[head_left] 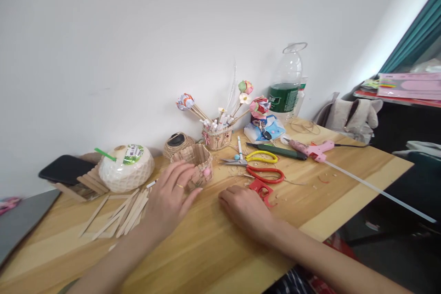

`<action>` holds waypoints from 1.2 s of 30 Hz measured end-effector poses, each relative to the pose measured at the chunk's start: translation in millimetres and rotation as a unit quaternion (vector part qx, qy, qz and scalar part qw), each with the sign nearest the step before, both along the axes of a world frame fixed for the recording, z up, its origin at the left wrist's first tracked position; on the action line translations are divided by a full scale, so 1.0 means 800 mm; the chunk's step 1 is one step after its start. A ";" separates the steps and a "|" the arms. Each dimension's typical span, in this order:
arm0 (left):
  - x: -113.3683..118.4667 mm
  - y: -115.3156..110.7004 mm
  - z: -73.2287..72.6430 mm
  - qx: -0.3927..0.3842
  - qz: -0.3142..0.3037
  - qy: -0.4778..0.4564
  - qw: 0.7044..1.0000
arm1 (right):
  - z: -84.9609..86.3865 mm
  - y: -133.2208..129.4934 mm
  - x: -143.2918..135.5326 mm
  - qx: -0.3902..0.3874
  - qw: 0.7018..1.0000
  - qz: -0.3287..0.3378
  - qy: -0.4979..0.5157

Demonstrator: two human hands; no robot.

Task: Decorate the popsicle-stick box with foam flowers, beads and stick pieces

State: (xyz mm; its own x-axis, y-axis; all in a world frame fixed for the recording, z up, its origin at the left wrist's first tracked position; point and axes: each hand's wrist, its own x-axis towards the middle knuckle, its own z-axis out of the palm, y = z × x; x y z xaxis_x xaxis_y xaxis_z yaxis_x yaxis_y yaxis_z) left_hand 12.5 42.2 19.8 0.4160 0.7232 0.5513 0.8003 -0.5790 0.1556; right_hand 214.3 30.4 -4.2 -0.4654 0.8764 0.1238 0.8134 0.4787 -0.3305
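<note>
My left hand is held over the near left side of a small basket made of wooden sticks, its fingers apart; whether they touch the basket is unclear. A pink ball decorates the basket's front. On the wooden table rests my right hand, its fingers curled together, and nothing shows in them. Right behind it lie a red plastic piece and scissors with red and yellow handles. Loose wooden sticks lie left of my left hand.
At the left are a wrapped coconut and a black phone. Behind stand a twine roll, a pot of paper flowers and a large bottle. A pink glue gun and green cutter lie at right.
</note>
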 end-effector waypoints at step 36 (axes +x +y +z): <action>-0.048 0.029 0.042 -0.394 -0.059 -0.393 0.829 | -0.007 0.054 -0.010 0.038 0.949 0.051 0.309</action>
